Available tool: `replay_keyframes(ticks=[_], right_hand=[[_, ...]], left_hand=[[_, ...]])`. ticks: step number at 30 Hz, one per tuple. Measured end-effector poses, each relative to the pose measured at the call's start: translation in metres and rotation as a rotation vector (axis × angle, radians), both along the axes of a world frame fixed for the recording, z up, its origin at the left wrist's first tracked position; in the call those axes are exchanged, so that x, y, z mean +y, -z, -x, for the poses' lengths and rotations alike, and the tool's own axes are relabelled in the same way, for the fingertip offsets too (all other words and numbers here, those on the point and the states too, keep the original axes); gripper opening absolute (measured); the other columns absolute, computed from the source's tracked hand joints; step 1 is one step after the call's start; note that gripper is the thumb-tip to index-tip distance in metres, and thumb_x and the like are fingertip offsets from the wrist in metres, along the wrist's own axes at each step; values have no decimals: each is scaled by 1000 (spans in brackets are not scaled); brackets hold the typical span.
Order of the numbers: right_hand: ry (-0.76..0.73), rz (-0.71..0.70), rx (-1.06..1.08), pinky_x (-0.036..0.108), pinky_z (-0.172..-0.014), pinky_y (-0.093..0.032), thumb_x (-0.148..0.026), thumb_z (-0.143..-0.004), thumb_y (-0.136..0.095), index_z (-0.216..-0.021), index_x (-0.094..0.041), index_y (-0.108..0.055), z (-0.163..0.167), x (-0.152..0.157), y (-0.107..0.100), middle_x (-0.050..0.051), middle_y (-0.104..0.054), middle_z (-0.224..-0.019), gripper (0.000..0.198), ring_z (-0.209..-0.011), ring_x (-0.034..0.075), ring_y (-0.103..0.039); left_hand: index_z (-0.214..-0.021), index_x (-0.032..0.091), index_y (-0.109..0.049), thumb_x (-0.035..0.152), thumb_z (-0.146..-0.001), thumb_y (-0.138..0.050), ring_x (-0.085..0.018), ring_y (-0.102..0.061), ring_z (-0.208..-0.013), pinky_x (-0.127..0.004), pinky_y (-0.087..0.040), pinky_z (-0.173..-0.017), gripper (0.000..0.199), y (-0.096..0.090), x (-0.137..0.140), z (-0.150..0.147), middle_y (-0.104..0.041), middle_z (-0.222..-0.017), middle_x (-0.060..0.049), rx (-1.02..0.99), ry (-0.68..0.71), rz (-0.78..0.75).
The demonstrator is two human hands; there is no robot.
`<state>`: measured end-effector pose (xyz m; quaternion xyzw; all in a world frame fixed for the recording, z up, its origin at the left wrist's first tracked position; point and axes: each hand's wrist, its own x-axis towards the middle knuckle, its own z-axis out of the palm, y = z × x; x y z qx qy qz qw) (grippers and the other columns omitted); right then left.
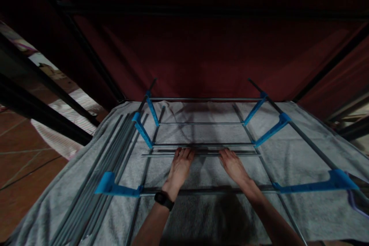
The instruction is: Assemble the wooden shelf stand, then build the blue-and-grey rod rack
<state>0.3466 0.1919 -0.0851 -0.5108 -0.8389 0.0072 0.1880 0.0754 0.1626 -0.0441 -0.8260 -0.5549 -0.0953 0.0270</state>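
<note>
A thin grey metal tube (207, 155) lies crosswise inside a rack frame of grey tubes and blue plastic brackets. My left hand (182, 163), with a black band on its wrist, has its fingers curled over the tube's left part. On the same tube, right of the middle, the fingers of my right hand (232, 164) are bent round it. Just beyond the fingertips runs a fixed crossbar (207, 145) between a left blue bracket (142, 132) and a right blue bracket (271, 132). My thumbs are mostly hidden.
Several loose tubes (100, 177) lie side by side at the left on the grey blanket (201, 219). Nearer brackets, a left one (115, 186) and a right one (311, 186), hold another crossbar (207, 191) under my forearms. A dark red panel (201, 57) stands behind. Dark bars (57, 123) flank the left.
</note>
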Motion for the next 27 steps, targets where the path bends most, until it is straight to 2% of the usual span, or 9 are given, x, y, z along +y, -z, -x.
replay_keyframes(ticks=[6, 10, 13, 17, 21, 23, 27], right_hand=[[38, 36, 93, 41, -89, -47, -23, -99, -39, -106, -19, -60, -12, -9, 14, 11, -67, -100, 22, -97, 26, -62], [141, 14, 80, 40, -89, -46, -28, -98, -41, -106, -19, -61, -22, -13, 10, 11, -68, -102, 23, -98, 27, -63], [258, 24, -1, 38, -87, -45, -27, -95, -43, -105, -18, -63, -30, -14, 4, 12, -70, -101, 24, -95, 26, -64], [377, 112, -68, 38, -80, -45, -28, -92, -47, -105, -18, -67, -41, -11, 0, 14, -72, -96, 26, -84, 26, -66], [438, 249, -44, 37, -75, -46, -33, -92, -52, -111, -18, -70, -49, -5, 6, 16, -73, -90, 31, -77, 26, -68], [432, 263, -29, 38, -77, -47, -34, -93, -51, -117, -18, -70, -53, -2, 10, 16, -74, -94, 34, -81, 27, -68], [372, 167, -31, 41, -90, -45, -32, -95, -48, -124, -20, -69, -64, 5, 16, 17, -68, -119, 37, -105, 29, -64]], left_hand=[[-144, 20, -47, -3, -85, -38, -23, -50, -133, -47, -33, -119, 64, 10, -7, 15, -54, -143, -12, 69, -61, -83], [-149, 19, -42, 3, -87, -41, -28, -41, -142, -51, -31, -120, 64, 17, -18, 22, -47, -150, -15, 32, -84, -135], [-150, 20, -40, 5, -90, -37, -28, -36, -145, -53, -29, -121, 62, 24, -25, 28, -43, -154, -14, 28, -66, -121], [-148, 19, -43, 3, -89, -35, -27, -35, -146, -54, -25, -122, 62, 31, -29, 33, -45, -153, -13, 39, -51, -71], [-140, 18, -51, 1, -86, -37, -26, -36, -146, -53, -24, -123, 58, 33, -30, 32, -46, -152, -14, 61, -41, -16], [-134, 17, -56, 1, -86, -37, -26, -37, -145, -52, -23, -124, 54, 32, -30, 30, -47, -151, -15, 82, -28, -7], [-129, 14, -59, 2, -86, -36, -28, -40, -143, -53, -23, -122, 50, 28, -29, 28, -50, -147, -17, 125, -3, -3]])
